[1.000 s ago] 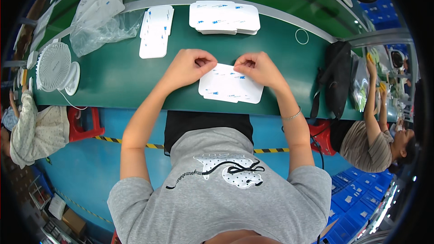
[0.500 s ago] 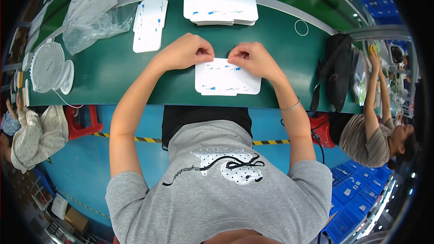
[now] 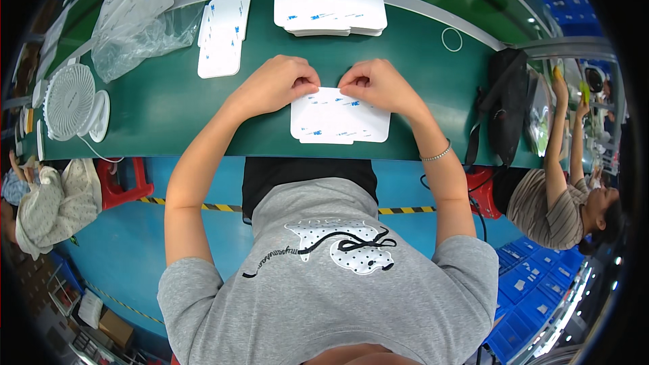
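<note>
A white die-cut sheet with rounded corners and small blue printed marks lies flat near the front edge of the green table. My left hand pinches its far edge near the far left corner, thumb and forefinger together. At the middle of that same edge, the fingertips of my right hand are closed on the sheet too. Both hands' other fingers are curled in and partly hidden. Beyond them sits a stack of similar white sheets, and a smaller pile stands upright in view to its left.
Clear plastic bags lie at the far left, near a white fan with a cable. A pale ring lies at the far right. A black bag rests at the table's right end. Co-workers sit on both sides.
My two hands stay at the sheet's far edge, with only slight finger shifts. At the right, a co-worker's raised hands have moved apart.
</note>
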{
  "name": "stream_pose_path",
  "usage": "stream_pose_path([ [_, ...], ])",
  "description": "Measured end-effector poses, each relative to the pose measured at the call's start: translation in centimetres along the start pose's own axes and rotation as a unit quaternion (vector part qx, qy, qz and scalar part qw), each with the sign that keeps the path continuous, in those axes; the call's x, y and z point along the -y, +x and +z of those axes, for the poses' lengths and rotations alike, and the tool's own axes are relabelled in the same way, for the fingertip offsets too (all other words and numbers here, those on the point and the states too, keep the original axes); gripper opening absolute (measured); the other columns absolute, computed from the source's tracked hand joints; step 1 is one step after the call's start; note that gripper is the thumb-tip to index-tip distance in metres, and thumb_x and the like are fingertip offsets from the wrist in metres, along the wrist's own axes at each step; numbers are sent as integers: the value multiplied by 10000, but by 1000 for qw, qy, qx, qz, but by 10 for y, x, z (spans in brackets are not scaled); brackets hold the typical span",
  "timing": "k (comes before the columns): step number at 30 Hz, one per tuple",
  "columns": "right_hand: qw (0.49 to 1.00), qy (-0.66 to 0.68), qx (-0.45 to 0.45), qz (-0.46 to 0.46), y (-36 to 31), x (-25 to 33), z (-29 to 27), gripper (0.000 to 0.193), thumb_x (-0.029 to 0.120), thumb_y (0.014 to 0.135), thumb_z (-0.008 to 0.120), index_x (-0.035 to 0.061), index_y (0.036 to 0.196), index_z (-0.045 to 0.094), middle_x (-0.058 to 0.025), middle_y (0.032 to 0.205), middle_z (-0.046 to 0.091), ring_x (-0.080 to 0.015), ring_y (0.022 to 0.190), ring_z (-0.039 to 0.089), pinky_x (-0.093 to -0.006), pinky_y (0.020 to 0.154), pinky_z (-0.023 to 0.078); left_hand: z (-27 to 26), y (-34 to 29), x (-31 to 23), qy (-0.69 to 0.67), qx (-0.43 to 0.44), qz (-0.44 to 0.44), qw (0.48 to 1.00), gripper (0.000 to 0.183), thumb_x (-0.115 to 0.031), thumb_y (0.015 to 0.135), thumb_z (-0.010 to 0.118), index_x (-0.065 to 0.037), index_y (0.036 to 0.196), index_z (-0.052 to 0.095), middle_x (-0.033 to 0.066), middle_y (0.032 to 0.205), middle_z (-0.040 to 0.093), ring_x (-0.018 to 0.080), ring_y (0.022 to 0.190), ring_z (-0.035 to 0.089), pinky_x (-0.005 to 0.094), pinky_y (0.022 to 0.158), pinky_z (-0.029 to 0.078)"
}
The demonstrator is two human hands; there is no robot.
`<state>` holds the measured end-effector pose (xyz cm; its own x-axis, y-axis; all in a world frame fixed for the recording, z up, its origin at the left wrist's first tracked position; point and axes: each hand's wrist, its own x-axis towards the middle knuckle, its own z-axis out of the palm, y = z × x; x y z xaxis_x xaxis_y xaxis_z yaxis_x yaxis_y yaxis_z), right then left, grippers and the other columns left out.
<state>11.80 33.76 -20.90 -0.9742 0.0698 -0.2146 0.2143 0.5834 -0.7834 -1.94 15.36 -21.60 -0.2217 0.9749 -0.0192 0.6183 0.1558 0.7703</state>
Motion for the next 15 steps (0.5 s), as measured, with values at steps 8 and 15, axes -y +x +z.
stream_pose_path([
  [8,999,0,-30,-27,-3,-5,3,114,109,722,686,35,806,708,-86,736,648,-188,632,591,-301,609,473,-5,9,-5,-4,39,-19,999,122,-82,751,634,-14,842,680,118,783,667,251,698,628,315,644,488],
  [15,999,-12,-19,-25,-1,0,1,116,119,732,674,40,810,708,-98,716,644,-203,636,599,-303,618,476,-1,6,-2,8,10,26,1000,107,-87,783,657,-12,854,684,101,756,620,220,639,580,312,584,464],
])
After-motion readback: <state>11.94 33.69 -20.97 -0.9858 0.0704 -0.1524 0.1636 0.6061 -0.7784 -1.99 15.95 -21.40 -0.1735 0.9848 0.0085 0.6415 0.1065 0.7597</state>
